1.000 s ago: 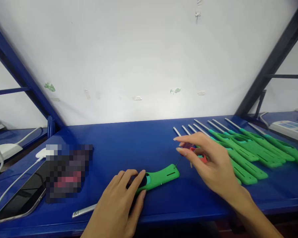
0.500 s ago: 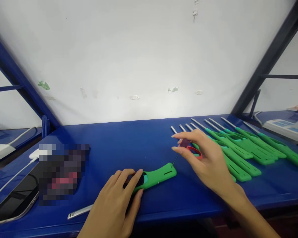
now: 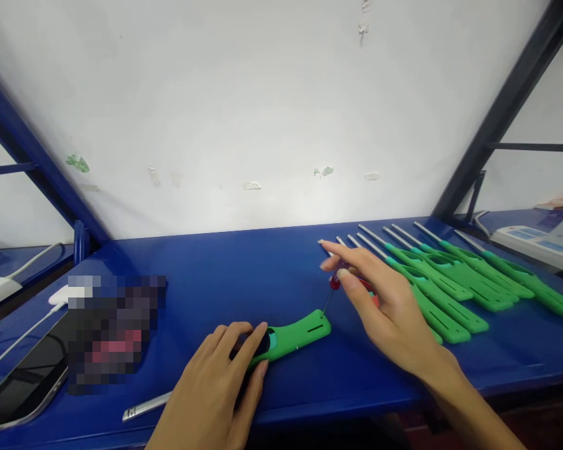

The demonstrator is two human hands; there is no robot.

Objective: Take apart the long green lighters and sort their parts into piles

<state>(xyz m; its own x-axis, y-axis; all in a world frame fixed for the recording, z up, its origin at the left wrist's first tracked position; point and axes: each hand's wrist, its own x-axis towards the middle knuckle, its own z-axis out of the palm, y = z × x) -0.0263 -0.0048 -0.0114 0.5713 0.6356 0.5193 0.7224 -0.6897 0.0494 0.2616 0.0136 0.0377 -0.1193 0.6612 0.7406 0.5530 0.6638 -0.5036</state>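
Note:
A green long-necked gas lighter (image 3: pixel 300 334) lies on the blue table, its metal tube pointing to the lower left. My left hand (image 3: pixel 213 381) is closed over the trigger part and holds it down. In my right hand (image 3: pixel 389 306) is a small screwdriver (image 3: pixel 334 284) with a dark reddish handle, gripped between thumb and fingers. Its thin shaft slants down, and the tip meets the hole at the lighter's handle end. Whether a screw sits there is too small to see. Behind the right palm shows a bit of a red object (image 3: pixel 374 299), mostly hidden.
Several similar green lighters (image 3: pixel 495 284) lie in a slanted row to the right, partly behind my right hand. A phone (image 3: pixel 23 384) with a white charging cable and a blurred-out item are at left. A white power strip (image 3: pixel 535 244) stands far right. Metal posts (image 3: pixel 497 106) flank the wall.
My right thumb and fingers have shifted around the screwdriver's handle, and its red collar now shows. The tip stays at the lighter's end. My left hand keeps its hold; the view moved slightly.

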